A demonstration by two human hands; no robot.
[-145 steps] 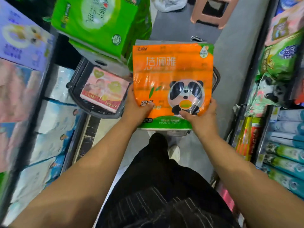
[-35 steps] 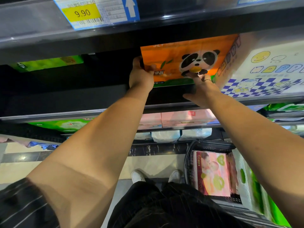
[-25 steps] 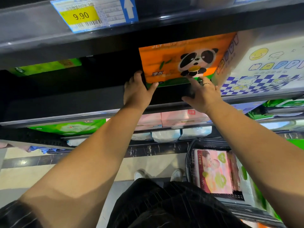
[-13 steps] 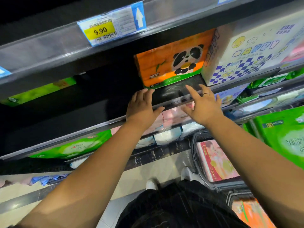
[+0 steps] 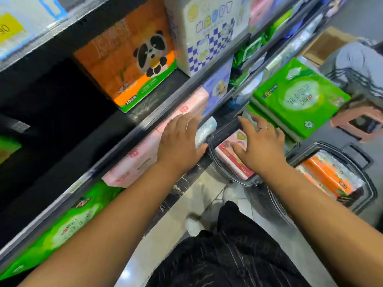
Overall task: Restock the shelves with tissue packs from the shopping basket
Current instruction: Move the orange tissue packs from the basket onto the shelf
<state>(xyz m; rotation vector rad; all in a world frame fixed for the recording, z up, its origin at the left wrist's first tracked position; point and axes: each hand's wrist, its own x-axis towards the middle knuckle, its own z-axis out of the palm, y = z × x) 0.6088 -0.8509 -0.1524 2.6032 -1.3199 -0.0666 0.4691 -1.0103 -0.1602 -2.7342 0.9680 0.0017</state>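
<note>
The orange panda tissue pack stands on the dark shelf, next to a white checkered pack. Neither hand touches it. My left hand hovers open in front of the shelf edge, fingers spread. My right hand, wearing a ring, is open above a black shopping basket that holds a pink tissue pack. A second black basket at the right holds orange tissue packs.
Pink packs and green packs fill the lower shelf. A large green pack lies at the right beside a pink stool. A seated person's striped clothing shows at the far right. A yellow price tag sits top left.
Both hands have let go of the orange panda pack, now on the shelf, and dropped away from the shelf toward the baskets. The view has swung down and right.
</note>
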